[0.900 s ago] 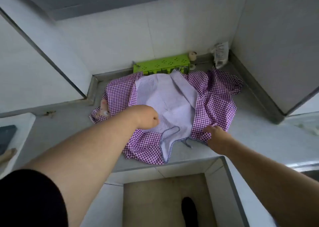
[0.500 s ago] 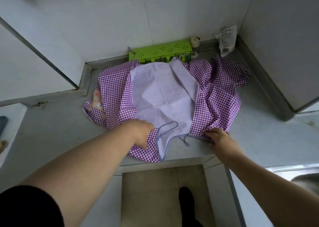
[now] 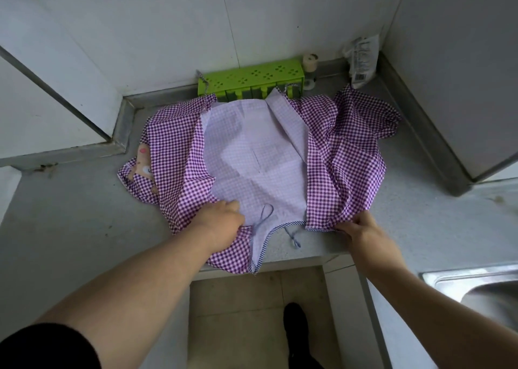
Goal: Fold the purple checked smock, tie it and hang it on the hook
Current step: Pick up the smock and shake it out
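Gripping smock (image 3: 344,150) hem: left hand (image 3: 221,225), right hand (image 3: 361,231) | lies widthwise, left-right

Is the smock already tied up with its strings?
No: the purple checked smock lies spread open on the counter, its strings loose near the front edge.

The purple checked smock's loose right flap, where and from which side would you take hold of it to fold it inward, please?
Probably at the near hem corner of the purple checked smock, where the right hand already pinches it. Come from the counter's front edge: that corner lies free, and the flap can swing left over the pale lining.
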